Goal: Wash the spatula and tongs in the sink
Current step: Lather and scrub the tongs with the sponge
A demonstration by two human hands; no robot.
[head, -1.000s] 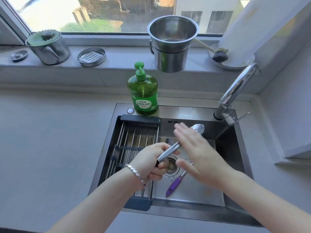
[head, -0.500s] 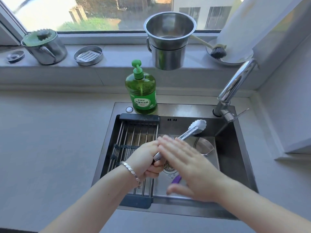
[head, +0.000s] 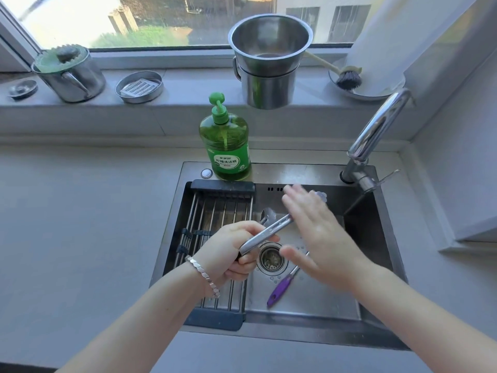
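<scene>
Metal tongs (head: 269, 232) stretch over the steel sink (head: 309, 337), pointing up and to the right. My left hand (head: 231, 251) grips their handle end above the drain. My right hand (head: 314, 232) lies flat with straight fingers against the upper part of the tongs, covering most of it; only the scalloped tip (head: 321, 195) shows past the fingers. The spatula, with its purple handle (head: 279, 290), lies on the sink floor right of the drain, its blade hidden under my right hand.
A drying rack (head: 215, 224) fills the sink's left side. A green soap bottle (head: 224, 141) stands on the sink's back edge. The faucet (head: 373, 138) rises at back right. Pots (head: 269, 60), a brush and a lidded tin sit on the window sill.
My right hand slid down the tongs towards my left hand, then back up towards the tip. The left hand kept its grip throughout.
</scene>
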